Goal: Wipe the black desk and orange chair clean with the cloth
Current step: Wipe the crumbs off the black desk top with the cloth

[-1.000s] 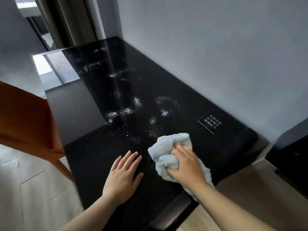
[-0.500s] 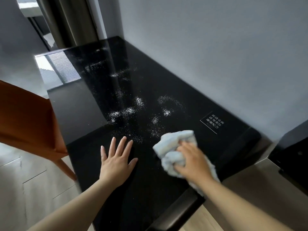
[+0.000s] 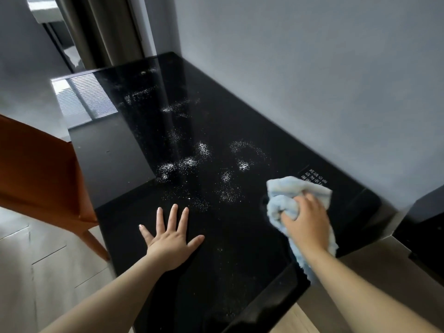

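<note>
The glossy black desk [image 3: 240, 236] is speckled with patches of fine white powder [image 3: 187, 162] at its middle. The left hand [image 3: 169, 239] lies flat on it with fingers spread wide. At 3 o'clock from that hand, the right hand [image 3: 306, 219] grips a crumpled, fluffy pale blue cloth [image 3: 286, 191] against the desk, partly covering a small label [image 3: 312, 175]. The smooth orange chair [image 3: 40, 169] stands at 9 o'clock, beside the desk's edge.
</note>
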The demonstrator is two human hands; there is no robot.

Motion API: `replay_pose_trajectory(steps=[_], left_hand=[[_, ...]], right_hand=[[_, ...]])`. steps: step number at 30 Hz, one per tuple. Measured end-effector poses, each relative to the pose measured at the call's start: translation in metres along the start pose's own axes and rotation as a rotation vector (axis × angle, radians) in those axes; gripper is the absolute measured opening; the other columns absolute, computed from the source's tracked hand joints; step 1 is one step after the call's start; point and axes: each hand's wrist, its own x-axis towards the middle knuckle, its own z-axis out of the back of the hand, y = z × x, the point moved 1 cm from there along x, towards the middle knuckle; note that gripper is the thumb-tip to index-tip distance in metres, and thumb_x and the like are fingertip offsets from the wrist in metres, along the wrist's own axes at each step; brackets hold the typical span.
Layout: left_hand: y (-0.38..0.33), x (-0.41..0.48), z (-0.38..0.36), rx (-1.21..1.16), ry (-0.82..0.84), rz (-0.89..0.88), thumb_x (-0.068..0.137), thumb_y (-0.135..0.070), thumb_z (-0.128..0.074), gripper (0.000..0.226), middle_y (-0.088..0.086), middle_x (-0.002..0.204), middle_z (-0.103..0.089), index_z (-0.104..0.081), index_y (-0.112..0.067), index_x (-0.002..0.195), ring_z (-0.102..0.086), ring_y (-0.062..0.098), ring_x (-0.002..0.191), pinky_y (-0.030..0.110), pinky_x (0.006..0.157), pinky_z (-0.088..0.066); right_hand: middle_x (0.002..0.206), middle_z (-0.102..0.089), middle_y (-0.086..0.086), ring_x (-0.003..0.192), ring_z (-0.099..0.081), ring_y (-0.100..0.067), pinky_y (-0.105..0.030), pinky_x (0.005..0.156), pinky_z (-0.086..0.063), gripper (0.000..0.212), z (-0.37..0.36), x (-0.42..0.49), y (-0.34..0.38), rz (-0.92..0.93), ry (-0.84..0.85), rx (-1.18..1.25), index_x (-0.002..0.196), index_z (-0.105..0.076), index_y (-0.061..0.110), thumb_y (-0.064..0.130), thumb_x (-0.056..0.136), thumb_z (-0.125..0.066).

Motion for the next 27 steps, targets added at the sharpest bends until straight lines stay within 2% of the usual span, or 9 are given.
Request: replay_pose_trajectory(steps=[1,3,7,10,13,16,20,24,27], left_hand=[[0.000,-0.001,0.000,0.002,0.005,0.002,0.079,-0.080,-0.017,0.086,-0.009,0.152,0.031,0.022,-0.037,0.143,0.037,0.026,0.135,0.067,0.101,0.017],[0.000,-0.001,0.001,0.005,0.005,0.005,0.080,-0.079,-0.017,0.086,-0.009,0.152,0.031,0.022,-0.037,0.143,0.037,0.026,0.135,0.067,0.101,0.016],[-0.002,-0.003,0.000,0.018,-0.019,0.008,0.083,-0.075,-0.021,0.084,-0.008,0.152,0.029,0.020,-0.036,0.145,0.035,0.027,0.136,0.067,0.102,0.015],[-0.001,-0.003,0.001,0.035,-0.005,0.007,0.086,-0.066,-0.026,0.082,-0.007,0.152,0.030,0.021,-0.034,0.144,0.035,0.027,0.136,0.069,0.103,0.013],[-0.001,-0.003,0.002,0.016,-0.012,0.011,0.082,-0.077,-0.019,0.085,-0.009,0.152,0.030,0.020,-0.036,0.144,0.035,0.026,0.136,0.067,0.102,0.015],[-0.002,-0.003,0.002,0.015,0.001,0.005,0.081,-0.078,-0.017,0.086,-0.008,0.152,0.031,0.021,-0.035,0.144,0.036,0.027,0.135,0.067,0.102,0.016],[-0.002,-0.003,0.001,0.022,-0.017,0.010,0.082,-0.077,-0.018,0.085,-0.008,0.152,0.030,0.020,-0.035,0.145,0.035,0.027,0.136,0.067,0.102,0.015],[-0.002,-0.004,0.002,0.035,-0.011,0.004,0.086,-0.067,-0.027,0.083,-0.005,0.153,0.030,0.020,-0.033,0.145,0.035,0.029,0.136,0.069,0.102,0.012],[-0.003,-0.006,0.003,0.004,-0.009,0.002,0.083,-0.076,-0.021,0.084,-0.007,0.153,0.029,0.019,-0.035,0.145,0.035,0.027,0.136,0.067,0.102,0.015]], right_hand=[[0.082,-0.054,0.001,0.086,-0.057,-0.025,-0.036,0.066,-0.043,0.009,0.002,0.004,-0.003,-0.095,-0.026,-0.002,0.076,-0.057,0.015,0.022,0.080,-0.055],[0.080,-0.055,-0.002,0.084,-0.057,-0.028,-0.036,0.065,-0.043,0.010,-0.002,-0.007,0.009,-0.056,-0.071,-0.020,0.076,-0.058,0.013,0.021,0.076,-0.064],[0.091,-0.065,-0.006,0.085,-0.061,-0.030,-0.038,0.075,-0.044,0.027,-0.026,-0.065,0.056,0.326,0.030,0.117,0.079,-0.064,0.013,0.022,0.059,-0.079],[0.096,-0.066,-0.004,0.087,-0.062,-0.028,-0.037,0.075,-0.050,0.018,-0.029,-0.081,0.068,0.501,0.094,0.250,0.077,-0.062,0.014,0.031,0.071,-0.064],[0.084,-0.061,-0.013,0.077,-0.060,-0.034,-0.043,0.066,-0.051,0.016,-0.014,-0.040,0.041,0.251,-0.035,0.195,0.077,-0.061,0.006,0.018,0.066,-0.059],[0.087,-0.058,-0.007,0.086,-0.059,-0.031,-0.044,0.072,-0.048,0.012,-0.002,0.001,0.009,-0.085,-0.037,0.040,0.080,-0.059,0.008,0.018,0.080,-0.051],[0.089,-0.062,-0.014,0.081,-0.060,-0.036,-0.042,0.069,-0.048,0.018,-0.019,-0.046,0.042,0.117,-0.082,0.056,0.079,-0.062,0.006,0.017,0.065,-0.061],[0.111,-0.066,-0.005,0.101,-0.060,-0.028,-0.036,0.087,-0.045,0.029,-0.031,-0.094,0.068,0.513,0.009,0.139,0.082,-0.064,0.017,0.041,0.066,-0.057],[0.095,-0.066,-0.011,0.082,-0.063,-0.034,-0.039,0.069,-0.047,0.022,-0.020,-0.053,0.043,0.359,-0.056,0.084,0.081,-0.065,0.009,0.024,0.066,-0.060]])
